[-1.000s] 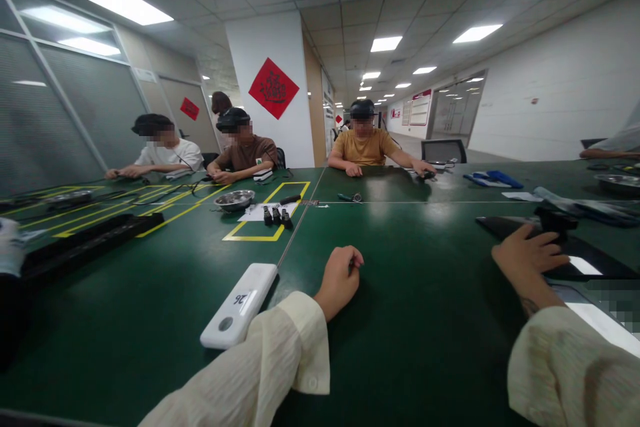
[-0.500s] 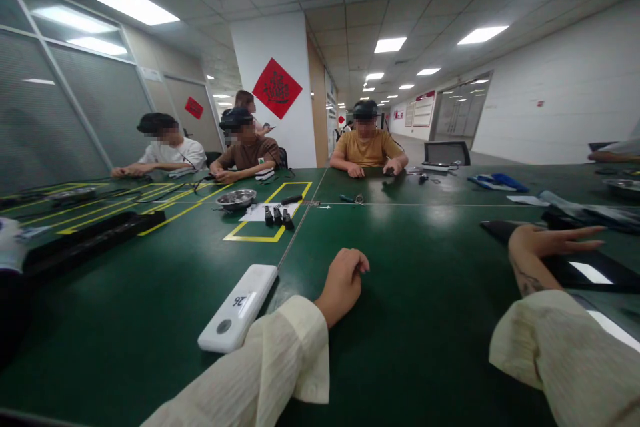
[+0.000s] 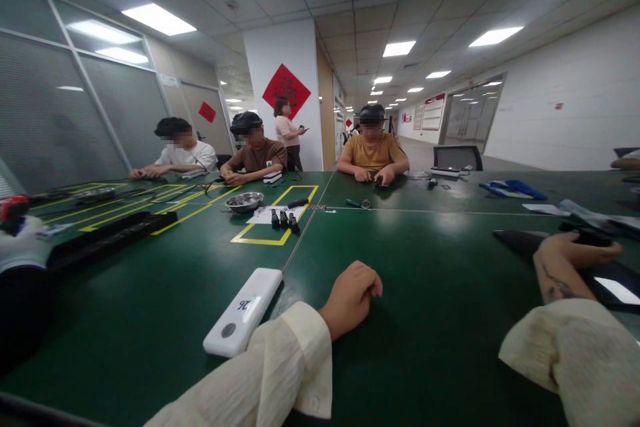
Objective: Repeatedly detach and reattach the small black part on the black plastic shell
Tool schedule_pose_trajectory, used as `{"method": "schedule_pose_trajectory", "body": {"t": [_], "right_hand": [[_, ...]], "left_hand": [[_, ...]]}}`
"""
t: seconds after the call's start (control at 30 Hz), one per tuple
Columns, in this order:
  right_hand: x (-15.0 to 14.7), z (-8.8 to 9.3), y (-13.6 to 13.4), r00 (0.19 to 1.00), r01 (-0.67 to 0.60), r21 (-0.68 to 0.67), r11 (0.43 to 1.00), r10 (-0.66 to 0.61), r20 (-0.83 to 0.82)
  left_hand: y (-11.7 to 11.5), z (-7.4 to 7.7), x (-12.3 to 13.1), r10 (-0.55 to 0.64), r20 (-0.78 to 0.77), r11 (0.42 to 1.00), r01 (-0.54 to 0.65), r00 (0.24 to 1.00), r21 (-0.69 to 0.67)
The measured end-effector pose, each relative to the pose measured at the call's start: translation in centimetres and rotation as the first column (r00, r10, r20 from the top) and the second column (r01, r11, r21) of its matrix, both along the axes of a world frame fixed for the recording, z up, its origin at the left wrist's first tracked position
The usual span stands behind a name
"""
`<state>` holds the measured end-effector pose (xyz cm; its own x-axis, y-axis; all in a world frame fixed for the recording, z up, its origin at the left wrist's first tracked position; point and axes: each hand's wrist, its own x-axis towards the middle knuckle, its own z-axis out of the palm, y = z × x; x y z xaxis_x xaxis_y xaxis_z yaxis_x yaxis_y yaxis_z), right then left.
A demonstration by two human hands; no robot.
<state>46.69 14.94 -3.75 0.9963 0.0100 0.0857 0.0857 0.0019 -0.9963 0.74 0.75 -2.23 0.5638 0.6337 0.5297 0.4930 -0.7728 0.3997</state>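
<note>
My left hand point(image 3: 351, 297) rests on the green table point(image 3: 430, 320) with its fingers curled into a loose fist; nothing shows in it. Just to its left lies a white oblong device point(image 3: 243, 312) with a handwritten label, not touched. My right hand point(image 3: 570, 260) lies at the right with fingers stretched out sideways over a flat black tray point(image 3: 517, 241). A small dark object point(image 3: 587, 237) sits just beyond the fingers; whether they touch it is unclear. Both arms wear cream sleeves.
Farther along the table are a yellow-taped rectangle point(image 3: 260, 237), a metal bowl point(image 3: 245, 201) and small black parts point(image 3: 283, 219). A long black tray point(image 3: 110, 233) lies at the left. Three people sit across the table; one person stands by the pillar point(image 3: 286, 130).
My right hand lifted off the black tray, turned onto its side and settled with fingers pointing right. My left hand stayed curled. The standing person walked right behind the seated ones.
</note>
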Motion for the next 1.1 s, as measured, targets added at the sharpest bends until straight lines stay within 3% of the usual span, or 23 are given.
{"method": "schedule_pose_trajectory", "body": {"t": [0.17,0.37,0.47,0.57,0.67,0.8,1.0,1.1], "right_hand": [[1.1,-0.7,0.5,0.994,0.080,0.077,0.994,-0.085,0.063],[0.2,-0.7,0.1,0.959,0.138,0.106,0.985,-0.160,0.235],[-0.5,-0.7,0.0,0.939,0.117,0.127,0.985,-0.151,0.310],[-1.8,-0.8,0.3,0.895,0.015,0.095,0.995,-0.055,0.442],[-4.7,-0.8,0.7,0.777,-0.128,0.043,0.991,0.073,0.625],[-10.9,-0.6,0.5,0.534,-0.309,-0.053,0.949,0.219,0.817],[-18.8,-1.1,-1.3,0.311,-0.487,-0.134,0.863,0.315,0.897],[-21.4,-1.2,-2.6,0.202,-0.597,-0.192,0.779,0.378,0.903]], "left_hand": [[0.2,-0.1,-0.1,-0.037,-0.078,0.999,0.038,0.996,0.007],[0.7,-0.4,-0.3,-0.056,-0.062,0.998,0.056,0.997,0.003],[0.7,-0.3,-0.2,-0.059,-0.060,0.998,0.059,0.996,0.005],[0.4,-0.1,-0.1,-0.054,-0.053,0.998,0.056,0.997,0.030],[0.2,0.1,0.0,-0.042,-0.028,0.996,0.044,0.999,0.079],[-0.1,0.3,0.0,-0.051,-0.016,0.986,0.053,0.999,0.158],[-0.6,0.5,0.1,-0.081,0.012,0.988,0.078,0.997,0.133],[-1.1,0.5,0.3,-0.110,0.031,0.991,0.107,0.993,0.081]]}}
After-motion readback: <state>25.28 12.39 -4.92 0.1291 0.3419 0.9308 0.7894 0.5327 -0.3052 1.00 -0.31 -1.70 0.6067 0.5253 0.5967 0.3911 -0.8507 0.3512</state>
